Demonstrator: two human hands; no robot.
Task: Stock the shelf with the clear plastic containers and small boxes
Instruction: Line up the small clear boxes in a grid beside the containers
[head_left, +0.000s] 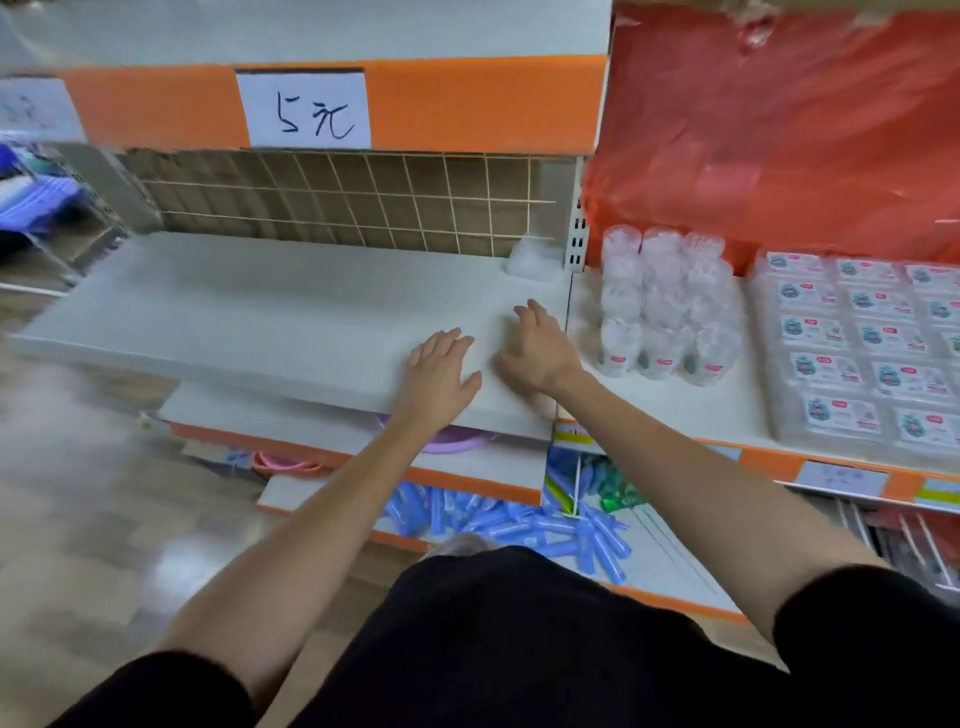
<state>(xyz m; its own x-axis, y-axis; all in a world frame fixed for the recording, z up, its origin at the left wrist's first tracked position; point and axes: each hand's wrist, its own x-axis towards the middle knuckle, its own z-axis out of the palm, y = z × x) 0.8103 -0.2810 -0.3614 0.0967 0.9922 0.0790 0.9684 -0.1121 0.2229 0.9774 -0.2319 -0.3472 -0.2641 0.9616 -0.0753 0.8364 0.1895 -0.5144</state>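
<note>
- Head view: the left hand (441, 382) lies palm down on the front part of the white shelf (234, 301). Its fingers (451, 342) are straight, spread wide and hold nothing.
- Just right of it, near the shelf's right end, is the right hand (540, 351). Its fingers (535, 312) are loosely spread, slightly bent and hold nothing. Blur hides whether they touch the shelf.
- Beyond the right fingers, in the shelf's back right corner, a single clear container (532, 260) stands against the wire grid (337, 200).
- Right of the right fingers, on the neighbouring shelf (675, 410), the clear plastic containers (665, 306) stand packed in rows. They are round, see-through tubs, cloudy white inside. The front ones carry a small label with a red patch and a teal figure, with print too small to read.
- Further right lie the small boxes (857, 353), flat and clear, in neat rows. Each has a white label with a teal figure and a red tag, and the text is unreadable.
- Above the fingers, on the orange strip (467, 104), a white paper sign (306, 111) reads "5元" in handwriting.
- Below the fingers, lower shelves hold a purple basin (452, 440) and blue tubes (545, 525).
</note>
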